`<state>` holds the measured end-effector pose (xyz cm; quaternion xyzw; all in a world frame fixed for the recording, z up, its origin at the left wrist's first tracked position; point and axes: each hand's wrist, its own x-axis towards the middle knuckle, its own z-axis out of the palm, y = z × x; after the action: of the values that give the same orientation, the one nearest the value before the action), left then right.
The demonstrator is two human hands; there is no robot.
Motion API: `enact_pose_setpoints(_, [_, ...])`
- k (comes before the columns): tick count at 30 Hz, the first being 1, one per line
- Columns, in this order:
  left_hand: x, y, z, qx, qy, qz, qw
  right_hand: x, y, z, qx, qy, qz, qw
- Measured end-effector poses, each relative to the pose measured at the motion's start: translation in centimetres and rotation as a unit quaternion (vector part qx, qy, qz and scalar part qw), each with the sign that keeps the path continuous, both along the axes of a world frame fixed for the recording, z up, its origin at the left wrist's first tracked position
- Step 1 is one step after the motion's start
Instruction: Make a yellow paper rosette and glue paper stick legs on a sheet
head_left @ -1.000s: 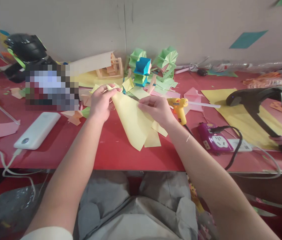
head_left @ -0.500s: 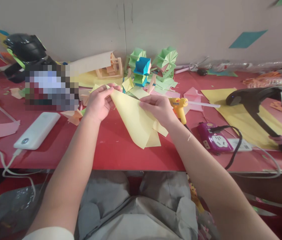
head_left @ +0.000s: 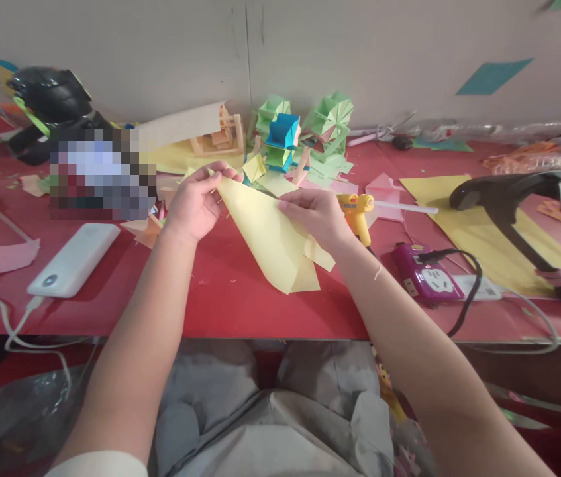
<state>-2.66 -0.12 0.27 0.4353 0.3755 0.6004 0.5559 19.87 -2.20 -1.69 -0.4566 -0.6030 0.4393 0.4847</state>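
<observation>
A pale yellow paper sheet (head_left: 267, 235), rolled loosely into a cone, lies slanted over the red table (head_left: 220, 298). My left hand (head_left: 193, 202) pinches its narrow upper tip. My right hand (head_left: 312, 215) grips the sheet's right edge, fingers pressed on the overlap. The cone's wide end rests on the table near the front edge. Just right of my right hand lies a yellow glue gun (head_left: 357, 213) with a white glue stick.
Green and blue folded paper models (head_left: 305, 129) stand at the back by the wall. A white power bank (head_left: 74, 258) lies at left, a purple power strip (head_left: 426, 278) and a black stand (head_left: 518, 205) at right. Paper scraps are scattered about.
Both hands have rolled the yellow sheet tighter; its lower end has shifted slightly right and the left hand's tip has lifted a little.
</observation>
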Motion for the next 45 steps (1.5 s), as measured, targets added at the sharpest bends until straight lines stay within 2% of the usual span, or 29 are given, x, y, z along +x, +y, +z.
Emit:
enact_pose_setpoints(8, [0.1, 0.0, -0.1, -0.002, -0.004, 0.01, 1.0, 0.1, 0.0, 0.1, -0.001, -0.004, 0.001, 1.0])
enact_pose_setpoints(17, [0.4, 0.3, -0.4, -0.012, 0.013, 0.061, 0.998, -0.1, -0.3, 0.4, 0.034, -0.04, -0.023, 0.998])
enact_pose_setpoints(32, [0.2, 0.7, -0.8, 0.015, 0.046, 0.143, 0.988, 0.0, -0.3, 0.6, 0.012, -0.021, -0.013, 1.0])
enact_pose_setpoints(39, [-0.4, 1.0, -1.1, 0.027, 0.06, 0.143, 0.987, 0.3, -0.2, 0.6, -0.006, -0.011, -0.003, 1.0])
enact_pose_setpoints(45, [-0.5, 0.7, -0.7, 0.013, 0.075, 0.14, 0.987, 0.4, 0.0, 0.4, -0.023, 0.006, 0.003, 1.0])
